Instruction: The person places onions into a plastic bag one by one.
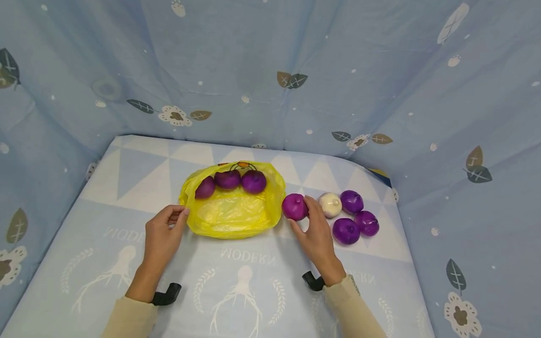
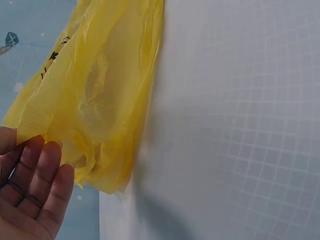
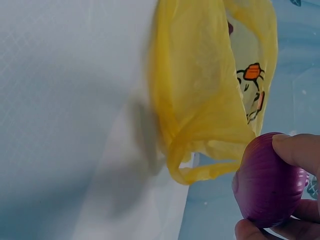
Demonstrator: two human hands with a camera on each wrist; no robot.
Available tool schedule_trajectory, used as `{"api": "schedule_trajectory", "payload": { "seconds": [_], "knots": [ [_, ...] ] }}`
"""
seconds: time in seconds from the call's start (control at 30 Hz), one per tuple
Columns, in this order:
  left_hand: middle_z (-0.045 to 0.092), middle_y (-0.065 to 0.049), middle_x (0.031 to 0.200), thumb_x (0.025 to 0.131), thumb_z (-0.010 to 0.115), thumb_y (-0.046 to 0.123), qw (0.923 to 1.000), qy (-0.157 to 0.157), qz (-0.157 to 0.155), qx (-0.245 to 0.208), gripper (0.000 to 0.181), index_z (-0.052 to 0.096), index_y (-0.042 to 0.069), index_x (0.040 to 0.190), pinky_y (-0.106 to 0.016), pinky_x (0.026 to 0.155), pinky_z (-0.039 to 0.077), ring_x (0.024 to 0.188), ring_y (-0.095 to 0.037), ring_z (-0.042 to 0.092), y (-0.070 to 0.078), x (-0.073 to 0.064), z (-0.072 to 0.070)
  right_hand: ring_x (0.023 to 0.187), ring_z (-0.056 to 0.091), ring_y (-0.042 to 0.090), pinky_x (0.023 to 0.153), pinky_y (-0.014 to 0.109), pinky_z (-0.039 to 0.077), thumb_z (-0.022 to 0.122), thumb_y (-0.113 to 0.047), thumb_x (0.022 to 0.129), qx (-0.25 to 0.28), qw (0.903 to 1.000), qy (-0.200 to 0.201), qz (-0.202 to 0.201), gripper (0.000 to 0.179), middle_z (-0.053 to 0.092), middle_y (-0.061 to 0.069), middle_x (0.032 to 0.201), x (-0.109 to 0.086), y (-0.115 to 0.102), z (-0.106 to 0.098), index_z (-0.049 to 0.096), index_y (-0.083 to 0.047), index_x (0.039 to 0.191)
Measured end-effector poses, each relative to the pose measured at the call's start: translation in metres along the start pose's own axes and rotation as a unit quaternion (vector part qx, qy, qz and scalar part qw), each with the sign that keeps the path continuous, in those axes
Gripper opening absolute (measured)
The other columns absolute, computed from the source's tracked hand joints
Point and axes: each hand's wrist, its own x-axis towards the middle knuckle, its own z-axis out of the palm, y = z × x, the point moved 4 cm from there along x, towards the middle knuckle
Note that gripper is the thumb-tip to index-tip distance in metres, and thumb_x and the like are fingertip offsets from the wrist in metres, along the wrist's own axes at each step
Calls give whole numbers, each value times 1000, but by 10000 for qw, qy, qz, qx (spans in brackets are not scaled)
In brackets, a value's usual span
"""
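A yellow plastic bag [image 1: 232, 216] lies with its mouth open on the table, and several purple onions [image 1: 253, 181] sit inside along its far side. My left hand [image 1: 166, 232] pinches the bag's left rim between thumb and fingers; the left wrist view shows the fingers [image 2: 47, 167] at the thin plastic. Just beyond the bag's right rim, my right hand [image 1: 316, 232] grips a purple onion [image 1: 294, 207]. That same onion [image 3: 270, 182] fills the grasp in the right wrist view, beside the bag's loop handle [image 3: 200, 175].
Right of my right hand lie a white onion [image 1: 330, 205] and several purple onions [image 1: 346, 231] in a cluster. A patterned cloth covers the table [image 1: 236, 291]. Blue curtains [image 1: 253, 70] hang around its back and sides. Black wrist mounts [image 1: 168, 295] sit at both wrists.
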Motion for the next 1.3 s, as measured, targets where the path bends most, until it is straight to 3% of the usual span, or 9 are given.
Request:
{"api": "schedule_trajectory", "payload": {
  "seconds": [0.37,0.7,1.3],
  "knots": [
    [68,-3,91,92,67,26,10000,19,0,-57,20,68,8,102,-7,63,42,77,-14,59,-2,1,2,127,47,20,100,30,44,80,-20,81,220,9990,-18,-387,75,42,8,145,5,-17,1,40,-5,143],
    [68,-3,92,92,67,26,9999,54,51,-68,20,69,8,100,-7,62,42,76,-13,59,-4,1,2,129,46,21,102,34,43,78,-22,83,301,9973,-106,-659,73,42,10,145,13,-34,5,41,-6,142],
    [68,-3,91,92,68,24,9998,124,64,-138,18,69,7,99,-7,62,43,75,-12,59,-6,-1,1,125,48,20,101,33,44,75,-31,85,257,9908,-766,-1082,73,43,7,142,26,-70,31,39,-6,143]
  ]
}}
